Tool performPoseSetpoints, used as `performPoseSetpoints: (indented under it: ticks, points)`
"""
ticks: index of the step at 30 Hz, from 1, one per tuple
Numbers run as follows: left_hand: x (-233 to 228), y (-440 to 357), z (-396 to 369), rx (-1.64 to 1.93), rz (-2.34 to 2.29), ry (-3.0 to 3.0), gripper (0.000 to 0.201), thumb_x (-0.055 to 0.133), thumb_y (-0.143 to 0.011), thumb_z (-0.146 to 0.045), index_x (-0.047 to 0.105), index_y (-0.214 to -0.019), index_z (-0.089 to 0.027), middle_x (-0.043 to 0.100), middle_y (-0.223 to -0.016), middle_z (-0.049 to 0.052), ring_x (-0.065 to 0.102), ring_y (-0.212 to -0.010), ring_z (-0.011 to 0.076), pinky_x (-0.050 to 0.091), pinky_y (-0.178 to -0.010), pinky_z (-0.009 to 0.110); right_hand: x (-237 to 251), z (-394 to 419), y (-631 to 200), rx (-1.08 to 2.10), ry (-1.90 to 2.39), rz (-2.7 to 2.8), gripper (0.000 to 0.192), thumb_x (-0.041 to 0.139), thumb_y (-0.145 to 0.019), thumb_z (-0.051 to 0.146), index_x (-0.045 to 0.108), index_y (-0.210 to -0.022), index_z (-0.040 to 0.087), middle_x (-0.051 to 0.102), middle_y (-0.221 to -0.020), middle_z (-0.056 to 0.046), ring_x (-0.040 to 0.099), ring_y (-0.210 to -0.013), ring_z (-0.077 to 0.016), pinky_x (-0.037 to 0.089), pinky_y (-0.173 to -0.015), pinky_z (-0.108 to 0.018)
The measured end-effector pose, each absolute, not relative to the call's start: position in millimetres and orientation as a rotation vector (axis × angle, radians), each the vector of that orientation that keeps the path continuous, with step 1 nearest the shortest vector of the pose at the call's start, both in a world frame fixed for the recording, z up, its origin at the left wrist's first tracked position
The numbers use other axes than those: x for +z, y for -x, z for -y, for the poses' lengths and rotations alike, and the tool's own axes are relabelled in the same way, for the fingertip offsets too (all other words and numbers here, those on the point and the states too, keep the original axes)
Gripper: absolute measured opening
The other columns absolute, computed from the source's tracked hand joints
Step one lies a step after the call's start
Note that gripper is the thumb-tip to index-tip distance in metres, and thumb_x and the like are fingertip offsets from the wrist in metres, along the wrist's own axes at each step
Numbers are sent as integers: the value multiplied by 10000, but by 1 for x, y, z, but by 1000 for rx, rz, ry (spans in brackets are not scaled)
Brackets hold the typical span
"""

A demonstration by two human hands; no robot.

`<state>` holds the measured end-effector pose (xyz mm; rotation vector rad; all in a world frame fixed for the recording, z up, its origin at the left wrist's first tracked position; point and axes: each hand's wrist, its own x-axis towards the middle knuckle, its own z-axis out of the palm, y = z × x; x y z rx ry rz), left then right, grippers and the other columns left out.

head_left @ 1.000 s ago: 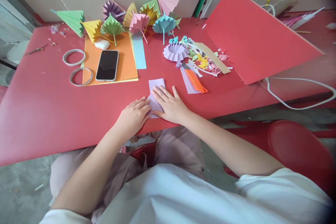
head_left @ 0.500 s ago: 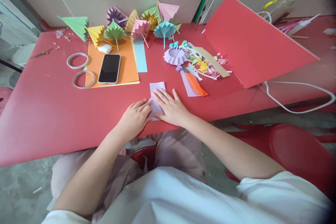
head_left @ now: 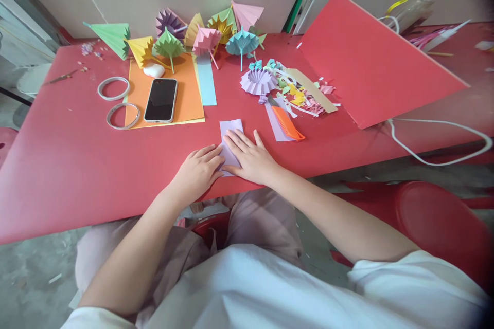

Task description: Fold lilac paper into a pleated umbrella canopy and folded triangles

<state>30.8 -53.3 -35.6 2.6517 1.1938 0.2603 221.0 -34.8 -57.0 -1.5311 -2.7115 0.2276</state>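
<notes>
Both hands lie flat on a small pale-lilac sheet of paper (head_left: 230, 136) at the near edge of the long red table (head_left: 62, 164), just in front of the seated person's lap. The left hand (head_left: 198, 172) rests palm down with its fingertips touching the sheet's left edge; the right hand (head_left: 250, 157) is spread over the sheet's near half, fingers extended. Neither hand is closed around anything: both are open and pressing down, and the far half of the sheet shows bare beyond the fingers.

Against the views from half a second and a second ago, almost nothing has shifted. The hands sit in the same pose on the same spot, and the slight drift of the scene looks like head movement rather than hand movement. That suggests a pressing or creasing step being held, though any fold line is hidden under the right hand.

Just right of the paper lies an orange plastic-handled cutter (head_left: 287, 123), beside a heap of coloured paper scraps (head_left: 301, 92). Further back, a black smartphone (head_left: 161, 100) lies face up on an orange sheet of card (head_left: 189, 97), with a row of folded paper umbrellas (head_left: 204, 36) along the wall.

No brand, label or writing can be read anywhere; the phone's screen is dark.
</notes>
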Motion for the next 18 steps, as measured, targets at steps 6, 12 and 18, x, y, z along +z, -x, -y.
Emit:
performPoseSetpoints:
  ticks: [6,12,18]
  points:
    - [-33,-30,53,239,-1186,-2660,264,515,-879,-285,577,-1096,-149,460,-1368,123,397,-1281,271,392,-1000,431,-55,35,-220,257,1555,2711,797,319,-830,649,195,-1439,150,200,-1500,-113,176,-1381,-283,79,-1068,-634]
    - [-26,-25,57,178,-1186,-2726,232,483,-896,-271,581,-1087,-183,538,-1300,90,452,-1242,254,407,-983,423,-55,34,-220,244,1541,2704,836,347,-804,671,190,-1441,152,207,-1499,-120,183,-1377,-298,91,-1064,-637]
    - [-14,-16,80,23,-1232,-2760,204,497,-872,-199,594,-1048,-169,566,-1260,118,510,-1184,271,435,-947,437,-56,35,-220,225,1539,2704,856,356,-799,671,168,-1445,142,214,-1498,-124,181,-1377,-299,95,-1067,-635]
